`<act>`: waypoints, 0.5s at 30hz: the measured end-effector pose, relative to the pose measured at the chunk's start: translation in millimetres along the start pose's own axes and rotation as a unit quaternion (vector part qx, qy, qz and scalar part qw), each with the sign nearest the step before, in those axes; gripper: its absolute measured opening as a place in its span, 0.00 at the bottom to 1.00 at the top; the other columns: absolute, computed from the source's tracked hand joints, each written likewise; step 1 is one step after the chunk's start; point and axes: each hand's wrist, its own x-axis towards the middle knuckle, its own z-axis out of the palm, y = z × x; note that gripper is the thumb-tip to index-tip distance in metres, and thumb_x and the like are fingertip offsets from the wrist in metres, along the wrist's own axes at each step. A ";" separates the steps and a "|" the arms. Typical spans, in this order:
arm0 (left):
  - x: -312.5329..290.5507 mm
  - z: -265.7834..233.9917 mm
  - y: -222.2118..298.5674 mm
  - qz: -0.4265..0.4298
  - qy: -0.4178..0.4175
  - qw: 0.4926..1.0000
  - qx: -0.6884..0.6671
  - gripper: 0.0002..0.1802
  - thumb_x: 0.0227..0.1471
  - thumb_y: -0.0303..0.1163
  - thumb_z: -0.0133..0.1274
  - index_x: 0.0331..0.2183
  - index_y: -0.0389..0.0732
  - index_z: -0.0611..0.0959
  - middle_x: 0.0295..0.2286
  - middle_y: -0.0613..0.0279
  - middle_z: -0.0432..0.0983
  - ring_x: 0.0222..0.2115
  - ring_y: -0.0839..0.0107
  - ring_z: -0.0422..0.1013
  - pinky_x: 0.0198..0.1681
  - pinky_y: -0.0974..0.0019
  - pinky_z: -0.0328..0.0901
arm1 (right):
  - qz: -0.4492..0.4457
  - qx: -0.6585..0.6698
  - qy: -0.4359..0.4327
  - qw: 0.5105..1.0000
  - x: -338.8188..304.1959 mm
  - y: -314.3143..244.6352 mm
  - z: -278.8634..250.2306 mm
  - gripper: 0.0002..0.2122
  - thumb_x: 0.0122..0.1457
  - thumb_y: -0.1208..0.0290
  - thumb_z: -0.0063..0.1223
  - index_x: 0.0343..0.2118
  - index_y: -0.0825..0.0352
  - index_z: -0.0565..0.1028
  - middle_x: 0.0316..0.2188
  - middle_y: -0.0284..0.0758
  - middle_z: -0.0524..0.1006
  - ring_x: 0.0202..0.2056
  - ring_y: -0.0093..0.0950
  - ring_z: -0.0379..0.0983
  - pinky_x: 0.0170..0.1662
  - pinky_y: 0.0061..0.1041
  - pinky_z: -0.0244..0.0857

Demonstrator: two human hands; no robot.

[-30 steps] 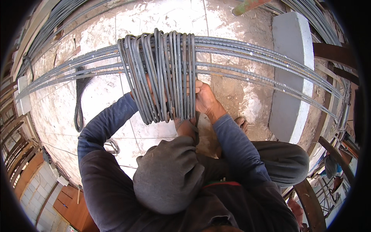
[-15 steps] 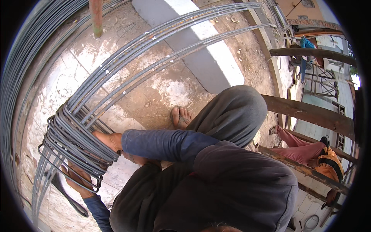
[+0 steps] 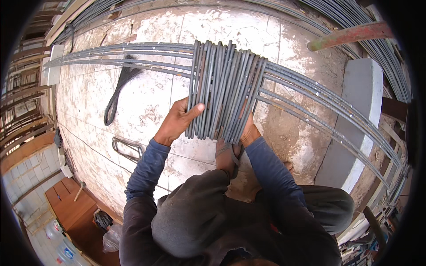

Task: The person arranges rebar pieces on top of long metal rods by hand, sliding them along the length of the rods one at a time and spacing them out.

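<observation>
My left hand [image 3: 179,119] is grasping the left edge of the stacked metal rings [image 3: 224,88], thumb laid over their front, the other fingers hidden behind. My right hand [image 3: 250,128] is against their near right side; its fingers are covered, so I can't tell how tightly it's closed. The rings hang around long ribbed bars [image 3: 293,77] running left to right, over a grey block [image 3: 355,84] at right.
</observation>
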 end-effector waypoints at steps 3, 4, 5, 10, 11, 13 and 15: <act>-4.7 13.0 -7.3 0.068 0.029 0.997 0.003 0.29 0.64 0.46 0.46 0.56 0.32 0.71 0.49 0.51 0.75 0.50 0.67 0.69 0.55 0.64 0.62 | -0.029 -0.002 -0.004 1.000 6.3 1.4 -14.4 0.29 0.65 0.45 0.39 0.55 0.68 0.68 0.48 0.43 0.75 0.45 0.38 0.76 0.46 0.37 0.76; 0.0 9.8 -21.3 0.109 0.038 0.991 0.067 0.33 0.65 0.51 0.43 0.58 0.32 0.67 0.52 0.46 0.72 0.54 0.61 0.67 0.58 0.63 0.59 | -0.040 -0.013 -0.016 0.999 9.9 -0.1 -19.9 0.29 0.66 0.46 0.38 0.57 0.68 0.67 0.51 0.43 0.73 0.47 0.38 0.75 0.48 0.37 0.76; 4.5 9.1 -32.6 0.146 0.072 0.979 0.119 0.35 0.65 0.53 0.41 0.59 0.32 0.65 0.52 0.45 0.70 0.55 0.58 0.66 0.59 0.62 0.59 | -0.021 -0.013 -0.028 0.999 11.0 -0.2 -17.6 0.29 0.66 0.46 0.38 0.57 0.68 0.67 0.51 0.43 0.73 0.47 0.38 0.75 0.48 0.37 0.76; 12.2 6.7 -21.7 0.201 0.150 0.948 0.196 0.38 0.65 0.56 0.37 0.59 0.30 0.64 0.51 0.46 0.70 0.51 0.58 0.70 0.55 0.62 0.63 | -0.079 -0.160 0.076 0.981 14.6 -2.4 -20.7 0.41 0.60 0.34 0.40 0.67 0.60 0.53 0.63 0.44 0.60 0.61 0.45 0.61 0.62 0.44 0.62; 17.3 -3.4 -17.0 0.124 0.189 0.972 0.057 0.39 0.64 0.58 0.38 0.58 0.30 0.65 0.50 0.47 0.71 0.49 0.59 0.70 0.53 0.60 0.64 | -0.075 -0.160 0.073 0.982 15.5 -3.1 -22.4 0.41 0.60 0.34 0.40 0.67 0.61 0.53 0.63 0.44 0.60 0.61 0.45 0.61 0.61 0.44 0.63; 38.8 -31.3 -16.1 0.030 0.322 0.932 -0.163 0.45 0.60 0.63 0.42 0.57 0.29 0.63 0.46 0.47 0.71 0.44 0.62 0.72 0.45 0.56 0.68 | -0.065 -0.159 0.066 0.983 14.0 -2.4 -23.5 0.41 0.60 0.35 0.40 0.67 0.61 0.53 0.63 0.44 0.60 0.61 0.45 0.61 0.61 0.44 0.63; 61.2 -83.9 -29.7 0.033 0.399 0.874 -0.276 0.48 0.57 0.65 0.45 0.56 0.26 0.61 0.53 0.41 0.66 0.50 0.54 0.70 0.51 0.53 0.66 | -0.045 -0.161 0.060 0.984 12.8 0.5 -25.4 0.40 0.60 0.35 0.40 0.67 0.61 0.53 0.63 0.44 0.60 0.61 0.45 0.61 0.61 0.44 0.63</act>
